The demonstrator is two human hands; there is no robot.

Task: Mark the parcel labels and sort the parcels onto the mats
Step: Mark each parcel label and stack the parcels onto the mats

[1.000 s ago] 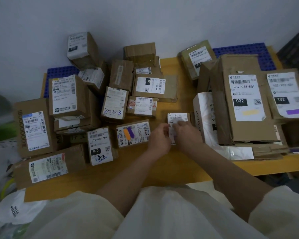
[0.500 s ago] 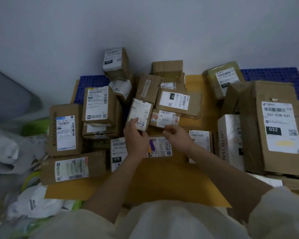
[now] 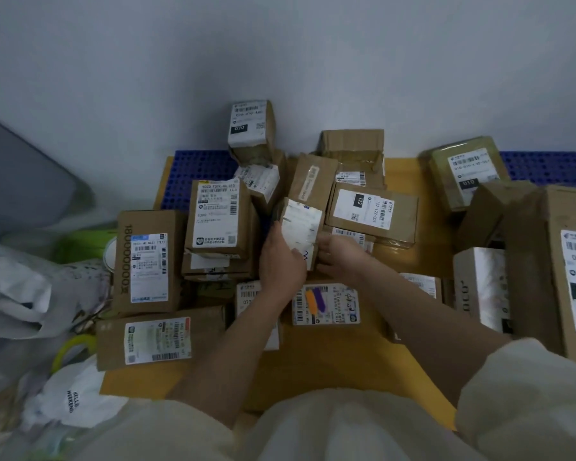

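Observation:
A small cardboard parcel (image 3: 302, 224) with a white label and blue handwriting sits tilted in the middle of the pile. My left hand (image 3: 280, 257) grips its left side. My right hand (image 3: 341, 257) holds its lower right edge. Several other labelled parcels lie around it on the yellow mat (image 3: 330, 367). Just below my hands lies a parcel whose label carries orange and purple marks (image 3: 326, 304). A blue mat (image 3: 197, 174) shows at the back, behind the pile.
A tall box labelled 032 (image 3: 566, 271) and a white-wrapped box (image 3: 479, 287) crowd the right side. Plastic bags (image 3: 24, 294) and a green object (image 3: 80, 244) lie off the mat to the left. The wall stands close behind the pile.
My hands left the small parcel at the front right and moved up and left to the handwritten parcel, which is now lifted and tilted. The camera view shifted left.

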